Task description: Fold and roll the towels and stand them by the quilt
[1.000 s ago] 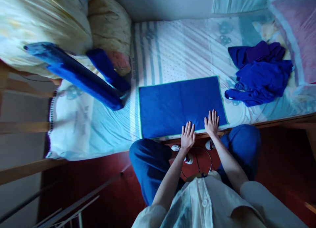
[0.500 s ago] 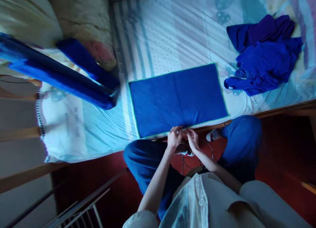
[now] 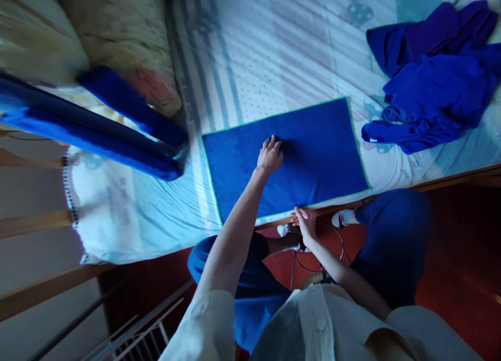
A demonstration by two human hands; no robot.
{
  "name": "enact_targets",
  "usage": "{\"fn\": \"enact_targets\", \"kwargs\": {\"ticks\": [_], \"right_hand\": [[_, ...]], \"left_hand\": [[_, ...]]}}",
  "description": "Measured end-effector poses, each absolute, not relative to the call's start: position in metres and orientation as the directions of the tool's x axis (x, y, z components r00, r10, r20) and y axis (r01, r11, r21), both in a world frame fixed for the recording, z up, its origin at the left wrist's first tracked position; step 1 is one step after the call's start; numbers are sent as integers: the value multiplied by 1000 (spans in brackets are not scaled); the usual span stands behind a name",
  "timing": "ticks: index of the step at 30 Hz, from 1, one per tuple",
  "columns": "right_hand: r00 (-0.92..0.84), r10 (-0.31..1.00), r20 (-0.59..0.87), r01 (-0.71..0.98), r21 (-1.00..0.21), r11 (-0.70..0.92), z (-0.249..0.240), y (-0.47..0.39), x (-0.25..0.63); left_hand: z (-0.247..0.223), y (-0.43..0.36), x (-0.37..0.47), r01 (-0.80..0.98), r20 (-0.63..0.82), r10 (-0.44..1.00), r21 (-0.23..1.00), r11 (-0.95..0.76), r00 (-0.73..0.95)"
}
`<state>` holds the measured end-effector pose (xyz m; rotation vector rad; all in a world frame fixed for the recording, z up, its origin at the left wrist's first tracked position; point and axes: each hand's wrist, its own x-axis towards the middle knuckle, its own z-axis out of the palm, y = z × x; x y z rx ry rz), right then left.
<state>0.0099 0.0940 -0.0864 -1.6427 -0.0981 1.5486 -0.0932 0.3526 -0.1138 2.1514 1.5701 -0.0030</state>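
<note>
A folded blue cloth with a green edge [image 3: 313, 157] lies flat on the bed near its front edge. My left hand [image 3: 269, 155] rests on the cloth's middle, reaching toward its far edge, fingers curled against the fabric. At the cloth's near edge, my right hand [image 3: 305, 225] pinches the hem at about the middle. Whether the left hand grips the fabric or only presses on it is unclear.
A heap of crumpled blue garments [image 3: 434, 84] lies at the right of the bed. Folded blue cloths [image 3: 90, 129] are stacked at the left beside a patterned pillow [image 3: 121, 32]. The striped bedsheet [image 3: 274, 48] and a wooden bed frame [image 3: 450, 176] show; a metal rack [image 3: 129, 335] stands lower left.
Both hands went from lying flat on the cloth's near edge to meeting at that edge. Now the left hand has reached up onto the cloth's middle while the right stays at the hem.
</note>
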Motion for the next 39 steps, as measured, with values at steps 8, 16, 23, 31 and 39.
{"fn": "enact_targets", "kwargs": {"ticks": [8,16,23,31,39], "right_hand": [[243,524,-816,-518,-566,-642,-94,87,9],[113,534,-838,-612,-483,-626,-87,93,11],[133,496,-858,-720,-427,-547,-97,91,6],[210,618,-757,-625,-590,-511,-72,91,26],[474,723,-502,-362,-860,-360,-24,87,119]], "left_hand": [[-102,428,-65,949,-426,858,247,-197,289],[-85,452,-54,970,-393,890,159,-182,231],[-75,464,-45,980,-399,899,151,-131,182],[-28,457,-53,976,-315,943,212,-45,112],[63,424,-82,841,-60,998,538,46,-16]]}}
